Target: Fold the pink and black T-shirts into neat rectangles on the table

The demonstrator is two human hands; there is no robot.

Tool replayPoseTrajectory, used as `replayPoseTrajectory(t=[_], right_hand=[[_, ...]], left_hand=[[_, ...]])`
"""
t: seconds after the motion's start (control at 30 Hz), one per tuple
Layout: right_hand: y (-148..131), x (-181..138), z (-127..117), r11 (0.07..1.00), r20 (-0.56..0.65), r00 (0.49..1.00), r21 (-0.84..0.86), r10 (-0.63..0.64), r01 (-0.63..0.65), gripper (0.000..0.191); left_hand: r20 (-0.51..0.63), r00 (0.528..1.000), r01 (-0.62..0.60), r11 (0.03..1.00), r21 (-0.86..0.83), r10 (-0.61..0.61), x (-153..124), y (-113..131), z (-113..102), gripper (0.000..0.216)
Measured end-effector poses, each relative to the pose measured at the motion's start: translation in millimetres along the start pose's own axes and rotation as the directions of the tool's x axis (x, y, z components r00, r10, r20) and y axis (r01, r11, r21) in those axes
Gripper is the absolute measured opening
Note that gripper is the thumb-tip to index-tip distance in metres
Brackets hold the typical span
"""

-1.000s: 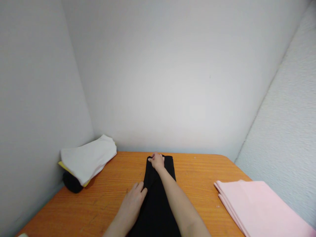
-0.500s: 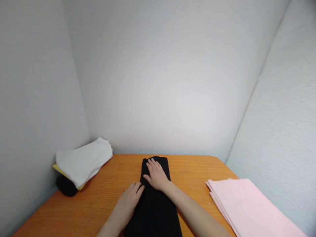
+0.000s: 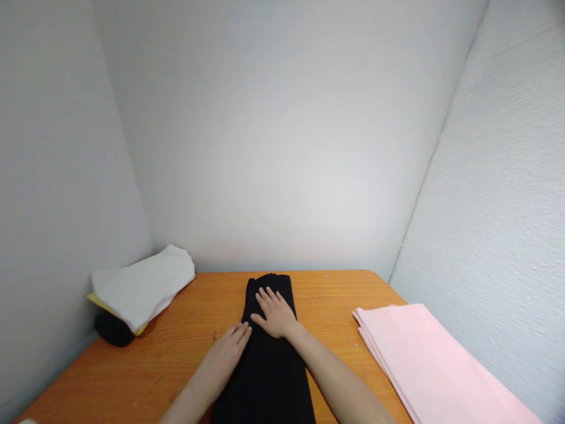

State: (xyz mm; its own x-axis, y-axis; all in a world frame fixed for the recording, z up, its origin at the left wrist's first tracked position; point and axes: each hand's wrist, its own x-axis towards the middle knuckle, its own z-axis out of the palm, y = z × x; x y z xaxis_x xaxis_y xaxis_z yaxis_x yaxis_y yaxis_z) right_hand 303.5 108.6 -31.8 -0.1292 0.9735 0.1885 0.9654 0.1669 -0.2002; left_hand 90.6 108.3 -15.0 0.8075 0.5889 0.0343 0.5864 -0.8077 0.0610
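Note:
A long, narrow, folded black garment (image 3: 267, 377) lies lengthwise on the wooden table, its gathered far end near the table's back edge. It may be a pair of trousers, but I cannot tell for sure. My right hand (image 3: 274, 313) rests palm down on its upper part, fingers spread. Along the garment's left edge lies my left hand (image 3: 230, 344), its fingers stretched out and touching the cloth. Neither hand grips anything. The near end of the garment runs out of view at the bottom.
Folded pink cloth (image 3: 424, 359) lies on the table (image 3: 176, 353) at the right. In the back left corner, white folded cloth (image 3: 145, 282) sits over something yellow (image 3: 103, 303) and a black item (image 3: 113, 328). Walls stand behind and at both sides.
The view has shifted slightly, so most things appear farther left. My right hand has slid a little toward me on the black garment, its fingers spread wider. My left hand stays at the edge.

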Motion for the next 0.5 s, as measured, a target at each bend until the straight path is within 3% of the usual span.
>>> replayPoseTrajectory(t=[0.13,0.27,0.4,0.5], right_hand=[[-3,-3,-9,1.0,-0.031,0.999,-0.002,-0.013,0.013,0.067],[-16,-22,-20,0.999,-0.084,0.995,-0.008,-0.045,0.044,0.062],[-32,-71,-34,0.99,-0.054,0.988,-0.007,-0.142,0.142,0.064],[-41,-117,-44,0.964,0.032,0.964,0.036,-0.264,0.263,0.07]], left_hand=[[-0.111,0.993,-0.048,0.998,-0.032,0.044,-4,-6,8,0.068],[-0.153,0.984,-0.099,0.994,-0.045,0.091,-15,-9,6,0.069],[-0.257,0.954,-0.178,0.981,-0.071,0.154,-38,-6,-6,0.056],[-0.191,0.95,-0.272,0.956,-0.113,0.248,-58,0,-15,0.045]])
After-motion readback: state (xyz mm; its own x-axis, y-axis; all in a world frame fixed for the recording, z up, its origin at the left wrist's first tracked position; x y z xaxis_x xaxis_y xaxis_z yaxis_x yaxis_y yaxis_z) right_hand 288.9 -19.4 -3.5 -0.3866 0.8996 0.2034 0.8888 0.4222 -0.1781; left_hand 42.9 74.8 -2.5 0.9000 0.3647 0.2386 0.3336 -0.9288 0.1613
